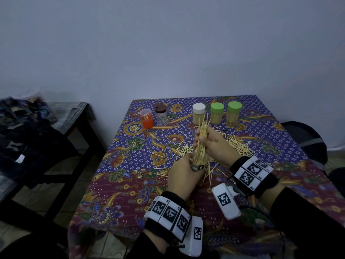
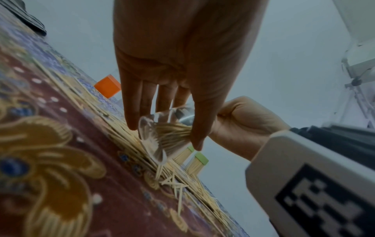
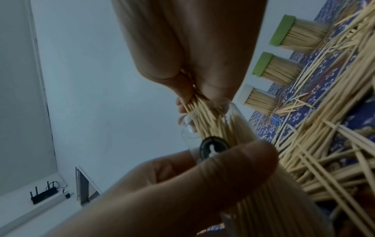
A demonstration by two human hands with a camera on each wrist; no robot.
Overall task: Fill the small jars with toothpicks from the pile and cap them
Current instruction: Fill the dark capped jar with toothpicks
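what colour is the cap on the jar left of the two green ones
White, clearest in the head view; the green caps stand to its right.

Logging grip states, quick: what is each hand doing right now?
Left hand: grips the clear jar.
Right hand: grips a toothpick bundle entering that jar.

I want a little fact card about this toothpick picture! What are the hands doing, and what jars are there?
Left hand: holds the clear jar being filled
Right hand: grips a bundle of toothpicks, pushing it into the jar
Full capped jars: one white-capped jar, two green-capped jars
Other jars: orange jar, brown-capped jar
Loose pile: scattered on the flowery tablecloth
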